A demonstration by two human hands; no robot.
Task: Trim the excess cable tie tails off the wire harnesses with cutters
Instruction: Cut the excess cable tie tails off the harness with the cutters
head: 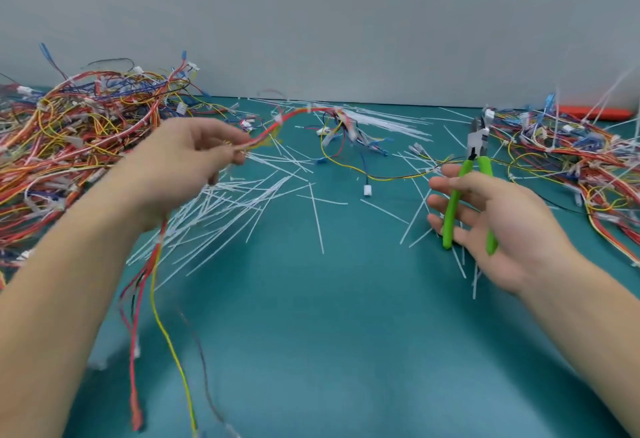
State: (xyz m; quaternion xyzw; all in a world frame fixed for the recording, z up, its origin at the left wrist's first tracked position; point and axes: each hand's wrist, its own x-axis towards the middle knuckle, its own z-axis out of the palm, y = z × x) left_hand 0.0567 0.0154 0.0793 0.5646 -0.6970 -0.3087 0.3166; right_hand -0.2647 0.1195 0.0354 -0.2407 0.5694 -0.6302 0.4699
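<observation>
Fingers of left hand pinch harness, lifting it off mat so ties show; loose wires hang below wrist. Right hand holds green cutters, fingers loosely wrapped round handles, blades parted and pointing away, apparently ready for next tail. Cut tails litter mat between hands. Untrimmed-looking pile right, another pile left.
</observation>
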